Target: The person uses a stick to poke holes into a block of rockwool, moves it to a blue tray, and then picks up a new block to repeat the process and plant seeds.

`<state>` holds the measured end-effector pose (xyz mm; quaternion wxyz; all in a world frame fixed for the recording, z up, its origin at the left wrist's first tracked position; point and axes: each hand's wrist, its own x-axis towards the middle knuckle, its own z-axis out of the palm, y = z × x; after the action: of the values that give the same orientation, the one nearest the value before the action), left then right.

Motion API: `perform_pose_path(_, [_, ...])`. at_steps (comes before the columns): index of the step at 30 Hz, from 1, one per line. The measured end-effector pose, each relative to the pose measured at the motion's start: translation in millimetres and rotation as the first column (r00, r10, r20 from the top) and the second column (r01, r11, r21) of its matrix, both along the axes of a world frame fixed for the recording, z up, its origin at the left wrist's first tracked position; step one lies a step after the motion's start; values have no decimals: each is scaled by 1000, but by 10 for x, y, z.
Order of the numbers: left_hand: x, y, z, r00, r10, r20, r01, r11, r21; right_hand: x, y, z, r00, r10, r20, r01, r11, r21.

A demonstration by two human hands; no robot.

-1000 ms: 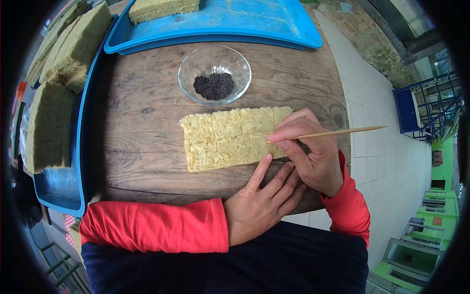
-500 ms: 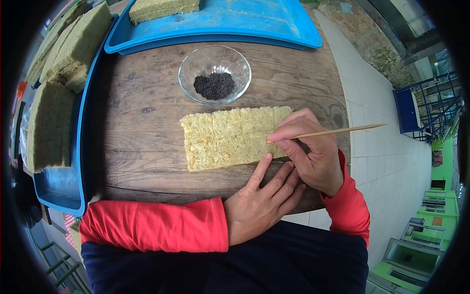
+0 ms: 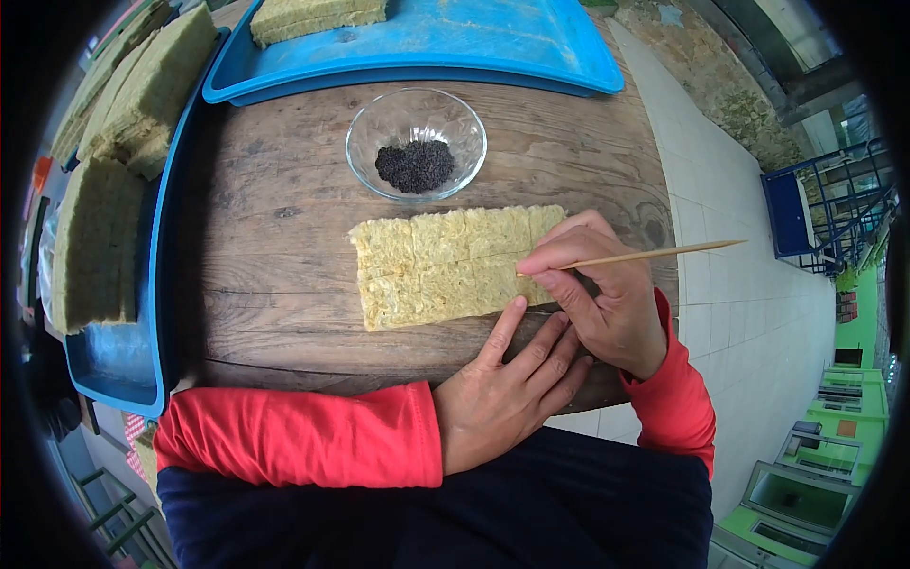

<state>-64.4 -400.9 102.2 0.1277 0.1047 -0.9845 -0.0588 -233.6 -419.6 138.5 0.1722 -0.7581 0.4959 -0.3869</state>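
Note:
A yellowish fibrous slab point(image 3: 436, 270), scored into several blocks like rockwool, lies flat on the wooden table. My right hand point(image 3: 607, 294) is closed in a pinch around a thin wooden skewer point(image 3: 664, 251). One end of the skewer meets the slab's right part; the pointed end sticks out to the right. My left hand point(image 3: 512, 375) rests with fingers spread, its index fingertip at the slab's front edge. Behind the slab stands a clear glass bowl point(image 3: 365, 156) with small black seeds point(image 3: 414, 167) in it.
A blue tray point(image 3: 417, 66) at the back holds another fibrous slab point(image 3: 318, 17). On the left, a second blue tray point(image 3: 114, 365) carries several stacked slabs point(image 3: 100, 242). The wooden table point(image 3: 275, 266) ends at the right beside a pale tiled floor point(image 3: 720, 313).

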Motion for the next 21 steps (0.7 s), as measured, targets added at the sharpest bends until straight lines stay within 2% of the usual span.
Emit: perform_pose_path(21, [3, 3, -2, 999, -8, 33, 8, 1000, 4, -5, 4, -5, 1000, 4, -1, -4, 1000, -1])
